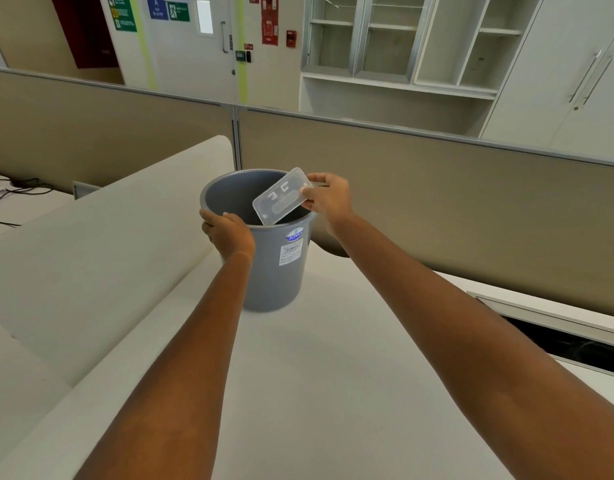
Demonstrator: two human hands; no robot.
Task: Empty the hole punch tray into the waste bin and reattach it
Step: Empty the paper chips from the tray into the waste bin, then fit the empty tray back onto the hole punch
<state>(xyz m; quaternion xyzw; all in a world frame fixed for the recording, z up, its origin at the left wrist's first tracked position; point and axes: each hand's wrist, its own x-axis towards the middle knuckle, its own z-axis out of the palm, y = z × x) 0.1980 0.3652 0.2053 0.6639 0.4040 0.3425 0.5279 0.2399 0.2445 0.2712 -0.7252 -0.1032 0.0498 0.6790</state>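
Observation:
A grey plastic waste bin (274, 271) stands on the white desk (333, 375), tilted slightly. My left hand (229, 233) grips its near left rim. My right hand (328, 199) pinches one short end of the clear plastic hole punch tray (281, 197), which is held tilted over the bin's open mouth with its underside facing me. The hole punch itself is out of view. I cannot see the inside bottom of the bin.
A cream divider panel (108, 230) runs along the left of the desk. Beige partition walls (437, 188) stand behind it. An open cable slot (558, 341) lies in the desk at the right. Black cables (11, 199) lie at far left.

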